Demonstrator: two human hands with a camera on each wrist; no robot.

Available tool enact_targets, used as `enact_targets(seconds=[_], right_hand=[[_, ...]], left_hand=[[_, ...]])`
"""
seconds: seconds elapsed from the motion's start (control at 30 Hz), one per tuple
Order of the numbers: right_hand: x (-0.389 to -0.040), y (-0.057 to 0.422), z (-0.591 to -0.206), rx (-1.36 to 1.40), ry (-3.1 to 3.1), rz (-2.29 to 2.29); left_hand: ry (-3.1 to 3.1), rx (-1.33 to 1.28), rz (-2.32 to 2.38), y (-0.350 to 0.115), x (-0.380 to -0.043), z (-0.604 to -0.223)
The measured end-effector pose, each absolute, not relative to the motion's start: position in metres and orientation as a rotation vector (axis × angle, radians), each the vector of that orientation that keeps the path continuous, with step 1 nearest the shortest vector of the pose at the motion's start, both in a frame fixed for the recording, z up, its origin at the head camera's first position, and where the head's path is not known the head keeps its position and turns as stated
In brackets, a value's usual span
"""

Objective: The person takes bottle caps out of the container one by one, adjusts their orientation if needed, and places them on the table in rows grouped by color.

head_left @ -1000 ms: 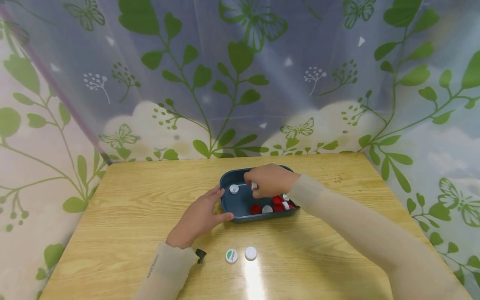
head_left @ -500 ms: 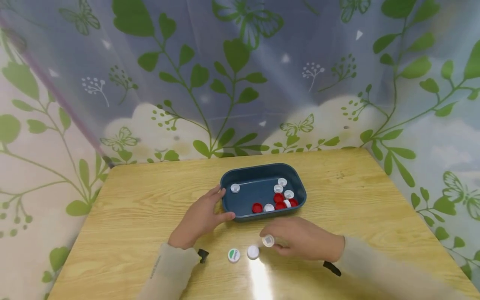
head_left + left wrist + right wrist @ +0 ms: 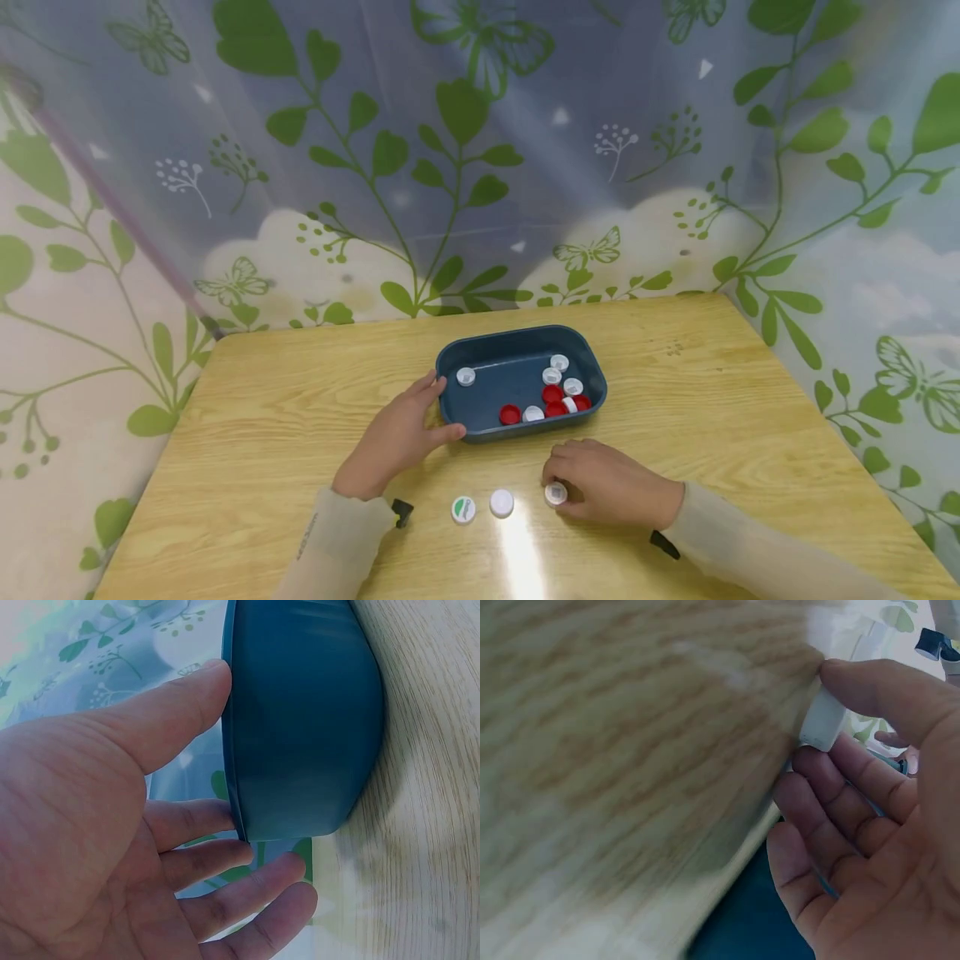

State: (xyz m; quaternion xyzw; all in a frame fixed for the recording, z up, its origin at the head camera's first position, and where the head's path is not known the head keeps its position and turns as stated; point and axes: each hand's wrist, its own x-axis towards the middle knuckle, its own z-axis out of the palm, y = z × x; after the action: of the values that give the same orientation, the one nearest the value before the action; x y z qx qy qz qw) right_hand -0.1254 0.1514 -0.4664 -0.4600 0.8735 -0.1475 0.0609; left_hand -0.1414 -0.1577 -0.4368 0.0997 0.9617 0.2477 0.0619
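Note:
A dark blue plastic tray (image 3: 491, 390) holds several white and red bottle caps, most of them gathered at its right end. My left hand (image 3: 393, 437) rests at the tray's left end; in the left wrist view its thumb and some fingers touch the rim of the tray (image 3: 300, 720), and the fingers are loosely spread. In front of the tray, my right hand (image 3: 618, 485) pinches a white bottle cap (image 3: 556, 494) down at the table. Seen from the right wrist, this cap (image 3: 825, 720) stands between the thumb and fingertips, right at the wood surface.
Left of the right hand, a white cap (image 3: 502, 503) and a white cap with a green print (image 3: 462, 510) lie in a row on the wooden table (image 3: 300, 375). A leaf-patterned curtain (image 3: 480, 250) hangs along the back and sides.
My right hand came out of the tray holding a white cap, moved toward the table's front, then shifted slightly right and down. The left hand stays at the tray.

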Motion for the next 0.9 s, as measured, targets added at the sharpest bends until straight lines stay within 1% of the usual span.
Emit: enact_targets(seconds=[0.5,0.7,0.9], right_hand=[[-0.1243,0.1479,-0.4686,-1.348,2.654,-0.493],[-0.124,0.148,-0.4684,-1.272,2.614,-0.46],[-0.1228,0.1481,-0.4642,-1.331,2.584,-0.407]], left_hand=[[2.904,0.321,0.794,-0.1591,-0.141,-0.4358],[2.905,0.33,0.792,-0.1589,-0.1413,-0.4374],[2.896,0.318,0.799,-0.1597,-0.1397,-0.4379]])
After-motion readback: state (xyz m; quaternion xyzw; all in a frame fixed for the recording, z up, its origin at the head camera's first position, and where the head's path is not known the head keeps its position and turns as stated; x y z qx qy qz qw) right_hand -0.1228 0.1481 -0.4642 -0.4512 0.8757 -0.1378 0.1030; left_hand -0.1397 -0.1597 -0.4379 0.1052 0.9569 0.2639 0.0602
